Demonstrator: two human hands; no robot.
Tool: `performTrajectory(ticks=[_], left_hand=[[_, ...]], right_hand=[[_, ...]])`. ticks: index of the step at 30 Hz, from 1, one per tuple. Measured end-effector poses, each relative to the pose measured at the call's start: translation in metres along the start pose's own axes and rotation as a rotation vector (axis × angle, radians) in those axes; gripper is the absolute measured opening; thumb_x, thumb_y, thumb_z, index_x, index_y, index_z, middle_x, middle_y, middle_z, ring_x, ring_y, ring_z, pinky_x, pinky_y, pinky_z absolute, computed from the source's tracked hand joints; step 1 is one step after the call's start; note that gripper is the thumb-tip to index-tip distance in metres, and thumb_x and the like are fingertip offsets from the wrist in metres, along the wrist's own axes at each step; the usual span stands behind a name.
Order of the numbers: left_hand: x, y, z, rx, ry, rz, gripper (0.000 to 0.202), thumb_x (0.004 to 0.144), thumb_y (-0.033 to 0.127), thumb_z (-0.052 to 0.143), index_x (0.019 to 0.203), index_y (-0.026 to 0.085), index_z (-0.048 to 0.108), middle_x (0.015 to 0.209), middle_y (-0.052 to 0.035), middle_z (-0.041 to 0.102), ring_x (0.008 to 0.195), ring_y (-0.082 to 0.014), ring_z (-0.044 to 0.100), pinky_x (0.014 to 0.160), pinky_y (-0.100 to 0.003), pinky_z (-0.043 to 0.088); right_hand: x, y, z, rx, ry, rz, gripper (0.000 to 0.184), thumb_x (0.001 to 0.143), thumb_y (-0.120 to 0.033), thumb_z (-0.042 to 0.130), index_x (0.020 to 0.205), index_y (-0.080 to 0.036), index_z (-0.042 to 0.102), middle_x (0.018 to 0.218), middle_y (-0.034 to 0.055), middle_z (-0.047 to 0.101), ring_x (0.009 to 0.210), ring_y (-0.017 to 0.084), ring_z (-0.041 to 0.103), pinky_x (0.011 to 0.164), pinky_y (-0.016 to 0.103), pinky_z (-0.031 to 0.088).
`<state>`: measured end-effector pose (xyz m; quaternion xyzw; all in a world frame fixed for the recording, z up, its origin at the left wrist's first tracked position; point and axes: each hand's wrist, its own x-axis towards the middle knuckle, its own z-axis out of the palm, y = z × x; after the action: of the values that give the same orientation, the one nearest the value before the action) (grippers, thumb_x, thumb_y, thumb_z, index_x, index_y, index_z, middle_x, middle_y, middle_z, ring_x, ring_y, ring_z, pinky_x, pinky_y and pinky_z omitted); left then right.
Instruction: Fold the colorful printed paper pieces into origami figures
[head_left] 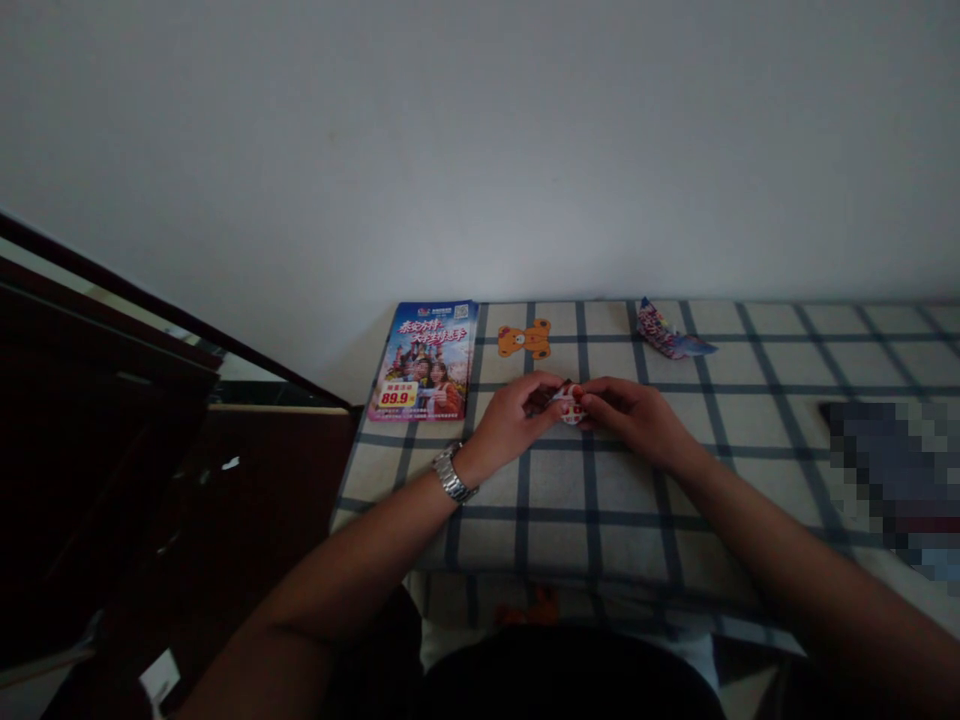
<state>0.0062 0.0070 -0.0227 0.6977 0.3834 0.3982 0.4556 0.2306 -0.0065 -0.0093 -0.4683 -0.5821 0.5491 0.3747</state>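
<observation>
My left hand (523, 410) and my right hand (628, 415) meet over a checked cloth, both with fingers closed. Between them they pinch a small folded piece of red-and-white printed paper (572, 408), one hand on each side. Fingertips cover part of it, so its full shape is hidden. A stack of printed flyers (421, 362) lies flat to the left, past my left hand. Beyond my right hand rests a crumpled or folded colourful printed paper (667, 335), apart from both hands.
The checked cloth (555, 480) covers a bed-like surface with a bear picture (525, 340) on it. A white wall (525, 150) rises behind. At the right edge is a blurred-out dark thing (900, 480). Dark floor (277, 480) lies to the left.
</observation>
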Motion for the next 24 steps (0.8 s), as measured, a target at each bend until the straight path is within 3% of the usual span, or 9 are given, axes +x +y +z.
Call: performTrajectory(ticks=[8,24], left_hand=[[0.0009,-0.0024,-0.0014,-0.064,-0.060,-0.024,0.033,0.100,0.047,0.069,0.115,0.018,0.068,0.094,-0.0048,0.074,0.074,-0.0129,0.068,0.070,-0.026,0.059],[0.0009,0.0042,-0.0037,-0.137,-0.068,-0.033,0.032,0.098,0.047,0.071,0.109,0.017,0.069,0.085,-0.0029,0.073,0.069,-0.0112,0.068,0.065,-0.022,0.056]], right_hand=[[-0.0015,0.0014,-0.0060,0.008,-0.032,0.049,0.041,0.087,-0.057,0.079,0.108,-0.022,0.080,0.102,0.0063,0.082,0.080,0.022,0.079,0.080,0.038,0.068],[-0.0038,-0.0035,-0.0067,-0.068,-0.022,0.006,0.040,0.088,-0.061,0.076,0.094,-0.021,0.080,0.086,0.0063,0.082,0.074,0.023,0.078,0.073,0.036,0.067]])
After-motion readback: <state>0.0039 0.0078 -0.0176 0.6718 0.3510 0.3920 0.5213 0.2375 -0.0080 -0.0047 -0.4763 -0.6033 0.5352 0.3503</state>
